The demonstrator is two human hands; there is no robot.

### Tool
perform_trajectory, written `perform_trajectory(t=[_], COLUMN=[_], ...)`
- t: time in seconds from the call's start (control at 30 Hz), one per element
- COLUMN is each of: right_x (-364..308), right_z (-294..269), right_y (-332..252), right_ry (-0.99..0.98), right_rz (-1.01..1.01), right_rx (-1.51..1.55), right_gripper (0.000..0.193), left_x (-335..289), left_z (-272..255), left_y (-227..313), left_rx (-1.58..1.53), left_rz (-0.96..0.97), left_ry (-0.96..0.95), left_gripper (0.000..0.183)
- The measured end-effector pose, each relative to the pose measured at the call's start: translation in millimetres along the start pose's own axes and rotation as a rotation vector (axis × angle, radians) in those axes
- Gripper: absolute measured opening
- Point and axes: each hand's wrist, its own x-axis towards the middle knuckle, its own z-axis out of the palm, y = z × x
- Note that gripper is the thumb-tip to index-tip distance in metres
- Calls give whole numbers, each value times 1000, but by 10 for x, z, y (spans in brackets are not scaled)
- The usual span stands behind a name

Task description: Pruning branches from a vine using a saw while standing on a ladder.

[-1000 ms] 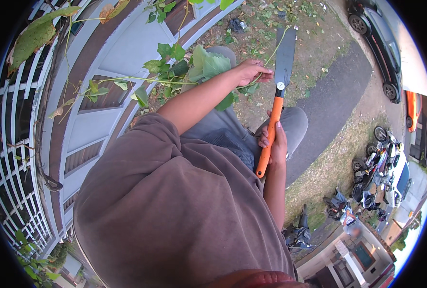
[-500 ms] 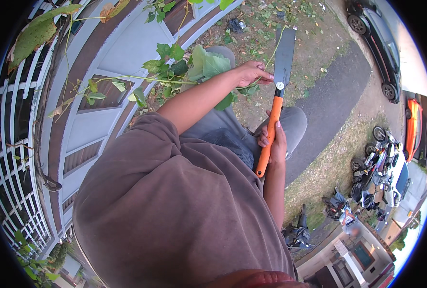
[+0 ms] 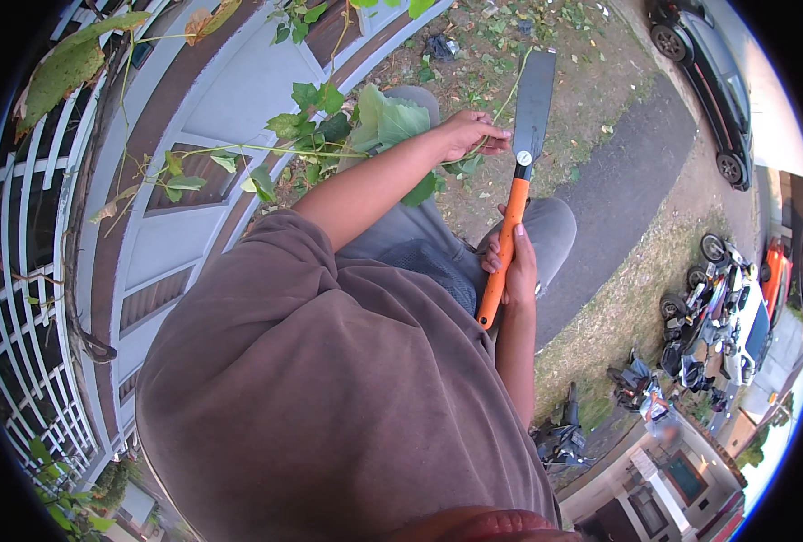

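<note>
In my right hand [image 3: 517, 262], the fingers wrap round the orange handle of a hand saw [image 3: 532, 104]. Its wide grey blade points up and away, with a round silver bolt where blade meets handle. My left hand [image 3: 476, 135] is closed in a pinch on a thin green vine [image 3: 507, 104], just left of the blade's lower end. The vine runs up along the blade's left edge, apart from or touching it, I cannot tell which. Large green leaves [image 3: 388, 122] hang around my left wrist and forearm.
A pale grey and brown panelled wall [image 3: 239, 90] and white railings [image 3: 36, 298] stand on the left. Leaf litter covers the ground ahead, beside a dark paved strip [image 3: 614, 208]. Parked motorbikes [image 3: 704, 316], a dark car [image 3: 713, 86] and an orange car [image 3: 774, 275] are farther right.
The saw has shifted slightly, its handle end moving up and left. My left hand has moved a little left, still pinching the vine. The orange car appears lower at the right.
</note>
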Motion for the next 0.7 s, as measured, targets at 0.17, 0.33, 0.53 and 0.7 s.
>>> perform_trajectory(t=[0.17,0.33,0.53,0.7], right_x=[6,1,5,-17], right_z=[-36,-32,-54,-32], right_y=[2,-6,-20,-33], right_ry=[-8,-22,-34,-36], right_rz=[6,27,30,29], right_rx=[15,15,55,-12], right_gripper=[56,55,55,57], left_x=[16,-22,29,75], left_z=[12,39,-59,-131], left_y=[32,0,-39,42], left_rx=[-56,11,-113,-238], left_rz=[2,38,54,15], left_ry=[127,63,129,128], left_gripper=[27,27,21,18])
